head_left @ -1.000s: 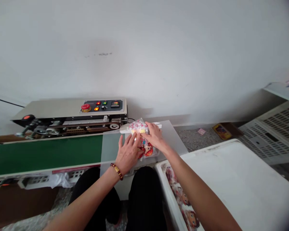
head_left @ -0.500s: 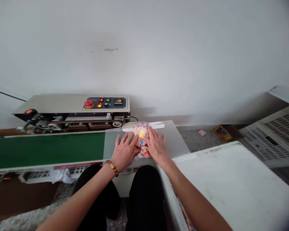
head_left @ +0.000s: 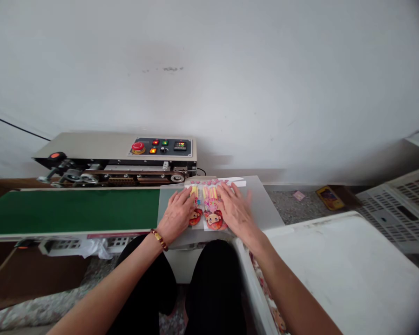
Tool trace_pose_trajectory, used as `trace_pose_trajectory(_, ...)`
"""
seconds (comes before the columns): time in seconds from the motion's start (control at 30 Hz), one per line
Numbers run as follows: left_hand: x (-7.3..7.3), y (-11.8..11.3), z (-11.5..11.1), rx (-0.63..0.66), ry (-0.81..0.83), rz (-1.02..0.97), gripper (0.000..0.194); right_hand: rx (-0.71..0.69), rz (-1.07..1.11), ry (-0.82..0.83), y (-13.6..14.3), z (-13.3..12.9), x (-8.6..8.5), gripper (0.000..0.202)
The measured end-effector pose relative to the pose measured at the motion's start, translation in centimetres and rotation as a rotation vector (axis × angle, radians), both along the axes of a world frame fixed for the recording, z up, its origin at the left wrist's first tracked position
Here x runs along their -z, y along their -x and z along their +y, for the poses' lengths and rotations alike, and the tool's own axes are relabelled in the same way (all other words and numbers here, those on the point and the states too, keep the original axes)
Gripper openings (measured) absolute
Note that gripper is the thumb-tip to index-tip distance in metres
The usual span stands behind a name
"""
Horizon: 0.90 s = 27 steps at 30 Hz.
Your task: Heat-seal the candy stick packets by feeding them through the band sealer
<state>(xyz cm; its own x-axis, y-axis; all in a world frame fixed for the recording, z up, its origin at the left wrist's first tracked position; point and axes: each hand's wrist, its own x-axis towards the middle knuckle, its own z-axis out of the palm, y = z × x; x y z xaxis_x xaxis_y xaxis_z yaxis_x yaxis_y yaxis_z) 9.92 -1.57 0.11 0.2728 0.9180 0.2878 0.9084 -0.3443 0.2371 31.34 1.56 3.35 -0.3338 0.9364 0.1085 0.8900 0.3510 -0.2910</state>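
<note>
Both hands, left [head_left: 176, 215] and right [head_left: 236, 212], press flat, fingers spread and grasping nothing, on clear cartoon-printed packets [head_left: 206, 209] at frame centre, beside the green conveyor belt [head_left: 73, 210].

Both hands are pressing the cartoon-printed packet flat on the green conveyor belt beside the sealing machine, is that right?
Not quite: in the head view both hands, left hand and right hand, press the packet on the translucent sheet, right of the green belt.

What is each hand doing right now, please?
Left hand: open, flat, pressing the left edge of the cartoon-printed packet.
Right hand: open, flat, pressing the packet's right edge.
</note>
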Motion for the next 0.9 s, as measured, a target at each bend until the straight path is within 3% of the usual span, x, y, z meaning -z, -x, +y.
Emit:
trace_pose_trajectory(0.07, 0.0, 0.3, 0.8, 0.071, 0.035, 0.015, 0.038, -0.150, -0.056, -0.010, 0.4, 0.5, -0.5, 0.046)
trace_pose_trajectory(0.17, 0.1, 0.7, 1.3, 0.064, 0.051, 0.047, 0.039, -0.238, -0.128, -0.017, 1.3, 1.1, -0.6, 0.044)
trace_pose_trajectory(0.4, 0.0, 2.7, 0.9, 0.056, 0.043, 0.054, 0.040, -0.258, -0.238, -0.113, 3.1, 1.6, -0.8, 0.033)
trace_pose_trajectory(0.6, 0.5, 2.9, 1.1, 0.066, 0.038, 0.021, 0.043, -0.286, -0.231, -0.166, 4.2, 2.1, -1.2, 0.032)
trace_pose_trajectory(0.9, 1.4, 3.2, 1.1, 0.087, 0.040, -0.049, 0.053, -0.298, -0.183, -0.001, 7.9, 5.8, -1.5, 0.030)
